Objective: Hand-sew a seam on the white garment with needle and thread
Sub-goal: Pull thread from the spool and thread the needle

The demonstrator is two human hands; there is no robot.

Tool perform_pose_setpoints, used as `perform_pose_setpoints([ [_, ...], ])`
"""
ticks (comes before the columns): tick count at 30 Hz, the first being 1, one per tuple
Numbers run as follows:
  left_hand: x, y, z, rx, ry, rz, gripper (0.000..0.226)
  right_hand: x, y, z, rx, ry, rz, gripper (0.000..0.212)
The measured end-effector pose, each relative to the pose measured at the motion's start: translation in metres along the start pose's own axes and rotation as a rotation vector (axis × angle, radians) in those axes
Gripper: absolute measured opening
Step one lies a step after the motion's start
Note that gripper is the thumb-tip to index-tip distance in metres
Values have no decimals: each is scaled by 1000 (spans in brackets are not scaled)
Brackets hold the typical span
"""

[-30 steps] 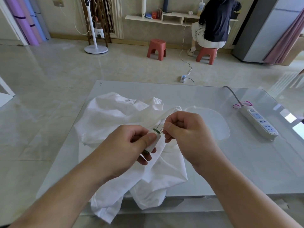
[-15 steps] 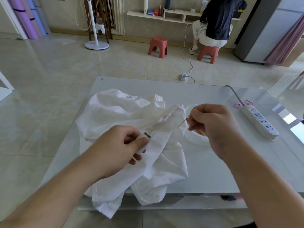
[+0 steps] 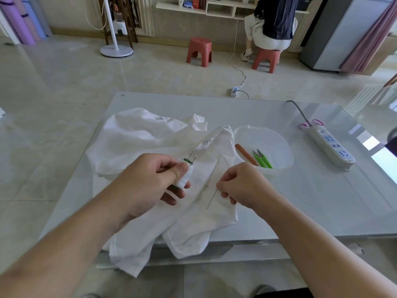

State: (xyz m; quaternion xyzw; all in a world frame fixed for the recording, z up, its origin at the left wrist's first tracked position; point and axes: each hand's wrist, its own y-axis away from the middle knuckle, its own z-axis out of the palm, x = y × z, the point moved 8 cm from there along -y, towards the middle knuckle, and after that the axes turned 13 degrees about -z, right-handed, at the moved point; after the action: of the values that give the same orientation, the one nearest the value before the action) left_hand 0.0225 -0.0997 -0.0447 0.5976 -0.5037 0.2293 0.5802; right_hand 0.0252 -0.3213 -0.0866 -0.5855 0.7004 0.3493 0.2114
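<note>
Right hand (image 3: 240,186) pinches the needle (image 3: 211,198), its long axis pointing toward 7 o'clock over the white garment (image 3: 150,138); left hand (image 3: 150,179) grips the thread spool (image 3: 184,176) at 9 o'clock

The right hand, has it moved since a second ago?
Yes. The right hand with the needle left the left hand, swung toward the plastic bowl, then dropped nearer the table's front edge.

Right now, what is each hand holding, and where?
Left hand grips the thread spool by its side; right hand pinches the needle at its upper end.
</note>
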Motion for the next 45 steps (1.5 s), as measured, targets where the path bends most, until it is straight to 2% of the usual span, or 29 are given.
perform_pose_setpoints([
  [4, 1, 1, 2, -17, 38, -15, 25, 3, 2, -14, 11, 51, 4, 24],
  [8, 1, 2, 5, -64, 113, -32, 28, -9, 10, -37, 106, 51, -97, 27],
  [15, 3, 6, 15, -211, 388, -29, 29, -78, 47, -33, 39, -340, -417, 23],
  [19, 8, 10, 15, -262, 438, 29, 30, -88, 48, -26, 27, -543, -453, 24],
  [24, 16, 19, 16, -349, 348, 122, 28, -93, 44, -21, -80, -586, -489, 28],
  [29, 23, 24, 6, -153, 256, 204, 30, -100, 44, -20, -157, -668, -560, 25],
  [31, 25, 25, 1, -78, 283, 227, 32, -101, 43, -20, -153, -679, -592, 26],
  [34, 23, 23, -4, -69, 413, 209, 32, -100, 41, -21, -143, -703, -615, 30],
  [36, 24, 22, -9, -49, 432, 208, 29, -99, 40, -20, -147, -709, -616, 32],
  [42, 23, 23, -23, 192, 232, 242, 11, -96, 40, -16, -166, -697, -590, 33],
  [44, 24, 24, -26, 249, 232, 253, 1, -96, 39, -17, -166, -715, -587, 34],
  [45, 22, 23, -28, 267, 246, 251, 6, -96, 38, -18, -169, -727, -587, 34],
])
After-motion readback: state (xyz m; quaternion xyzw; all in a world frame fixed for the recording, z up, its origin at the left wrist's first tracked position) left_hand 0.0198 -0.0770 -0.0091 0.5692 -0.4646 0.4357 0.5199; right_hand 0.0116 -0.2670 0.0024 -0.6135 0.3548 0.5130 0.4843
